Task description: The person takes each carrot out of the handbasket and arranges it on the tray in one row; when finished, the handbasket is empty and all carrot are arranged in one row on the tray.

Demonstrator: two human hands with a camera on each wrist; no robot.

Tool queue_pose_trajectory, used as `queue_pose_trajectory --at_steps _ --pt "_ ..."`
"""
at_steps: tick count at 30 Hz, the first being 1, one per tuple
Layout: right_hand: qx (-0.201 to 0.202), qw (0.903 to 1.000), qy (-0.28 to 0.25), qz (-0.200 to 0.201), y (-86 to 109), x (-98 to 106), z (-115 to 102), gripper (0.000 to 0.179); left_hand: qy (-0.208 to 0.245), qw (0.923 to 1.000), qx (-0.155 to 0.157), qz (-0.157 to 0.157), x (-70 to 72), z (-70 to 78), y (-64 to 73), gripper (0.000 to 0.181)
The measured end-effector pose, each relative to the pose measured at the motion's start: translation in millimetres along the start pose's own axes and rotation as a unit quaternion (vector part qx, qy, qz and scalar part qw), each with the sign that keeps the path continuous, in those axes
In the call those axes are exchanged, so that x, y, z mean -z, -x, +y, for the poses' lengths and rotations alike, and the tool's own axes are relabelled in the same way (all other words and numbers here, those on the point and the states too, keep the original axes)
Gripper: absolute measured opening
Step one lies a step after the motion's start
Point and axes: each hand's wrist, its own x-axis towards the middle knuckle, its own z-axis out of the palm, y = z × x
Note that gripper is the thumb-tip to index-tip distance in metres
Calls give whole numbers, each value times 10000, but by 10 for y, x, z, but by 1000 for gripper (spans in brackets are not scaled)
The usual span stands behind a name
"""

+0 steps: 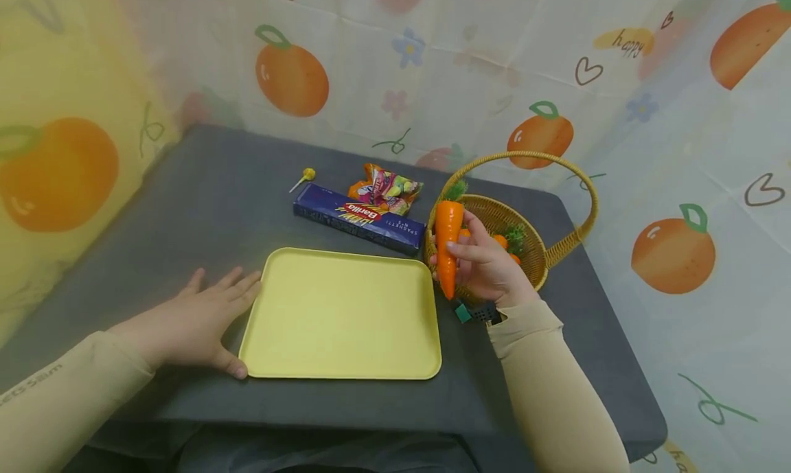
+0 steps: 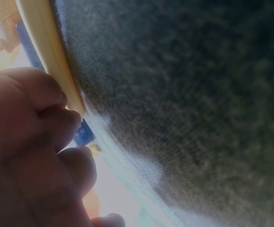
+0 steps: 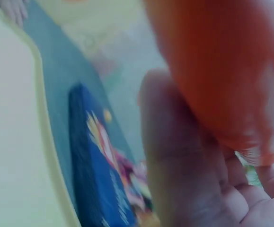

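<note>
An orange carrot with a green tuft is gripped between the thumb and fingers of my right hand, tip pointing down. That hand is over the near left side of a wicker basket, which holds more carrots. In the right wrist view the carrot fills the upper right, blurred. My left hand lies with spread fingers at the left edge of a yellow tray, its thumb and fingertips right at the rim. The left wrist view shows its fingers beside the tray's edge.
Behind the tray lies a blue spaghetti box, with a colourful candy bag against its far side. A yellow lollipop is left of them. The basket's tall handle arches over it. A fruit-print curtain hangs behind the grey table.
</note>
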Motion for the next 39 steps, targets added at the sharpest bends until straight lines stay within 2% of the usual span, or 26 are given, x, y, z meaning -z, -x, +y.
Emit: queue_pose_trajectory --at_steps 2,5,10,14,20,25,30,34,39 --pt "137 9998 -51 -141 -11 -124 114 68 23 10000 1 -1 1 -10 -4 157" --pt "127 9994 -89 -312 -70 -316 309 68 60 10000 34 -28 -7 -14 -15 157" --pt "-265 9986 -130 -448 -267 -616 659 66 64 10000 42 -43 -13 -4 -25 157" --pt "-627 9963 -369 -464 -439 -850 929 62 3 10000 29 -57 9 14 -24 155" --pt "-1173 9905 -698 -154 -667 -1199 1210 65 14 9997 150 -165 33 33 -23 156" --pt "-1694 9805 -971 211 -779 -1389 1359 71 18 9995 223 -232 35 42 -34 156" --pt "-1942 9782 -644 347 -804 -1485 1409 81 -72 9994 225 -257 63 61 -56 154" --pt "-2054 9782 22 289 -786 -1577 1400 88 -200 9990 268 -290 86 71 -48 154" --pt "-2225 9726 648 204 -720 -1658 1360 89 -215 9988 314 -306 87 65 -15 154"
